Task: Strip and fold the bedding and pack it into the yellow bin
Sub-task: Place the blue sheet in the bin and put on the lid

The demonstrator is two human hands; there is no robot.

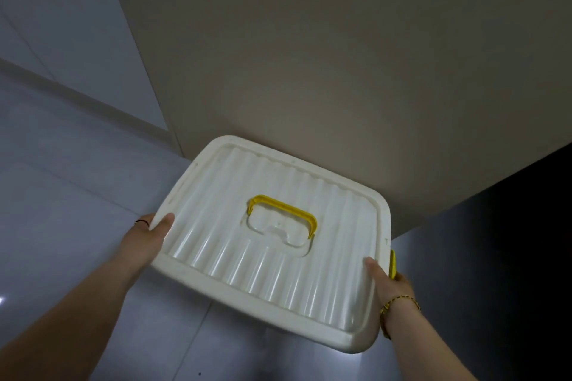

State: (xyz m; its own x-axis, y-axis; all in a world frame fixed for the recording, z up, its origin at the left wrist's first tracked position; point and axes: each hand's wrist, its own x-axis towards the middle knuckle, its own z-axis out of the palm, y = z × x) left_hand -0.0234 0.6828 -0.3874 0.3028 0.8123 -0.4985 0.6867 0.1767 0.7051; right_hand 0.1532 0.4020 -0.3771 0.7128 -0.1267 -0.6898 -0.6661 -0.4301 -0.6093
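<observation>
Tilting down toward the near right, the ribbed white plastic bin lid with its yellow handle runs lengthwise left to right above the grey tiled floor, left hand and right hand fingers clamped on opposite short edges, by a beige wall

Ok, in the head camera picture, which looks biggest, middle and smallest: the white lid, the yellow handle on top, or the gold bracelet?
1. White lid, by far the largest.
2. Yellow handle in its middle.
3. Gold bracelet on the right wrist, which looks smallest, though it is partly hidden and nearer the camera, so it is close with the handle.
</observation>
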